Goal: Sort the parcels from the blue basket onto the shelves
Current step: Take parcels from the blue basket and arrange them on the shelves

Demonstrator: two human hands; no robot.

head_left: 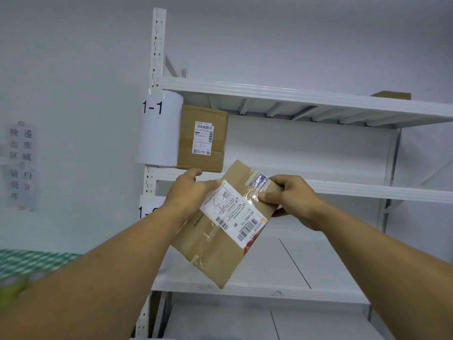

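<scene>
I hold a flat brown cardboard parcel (215, 251) with a white shipping label, tilted in front of the white shelving unit (269, 93). My left hand (188, 192) grips its upper left edge, thumb on the label. My right hand (289, 195) pinches its taped upper right corner. Another brown parcel (202, 138) with a label stands upright at the left end of the shelf marked 1-1. The blue basket is out of view apart from a blue sliver at the bottom edge.
A white sign reading 1-1 (160, 128) hangs on the left post. A box corner (392, 94) shows on the top shelf at right. A paper notice (20, 165) is taped on the left wall. A green patterned surface (29, 263) lies lower left.
</scene>
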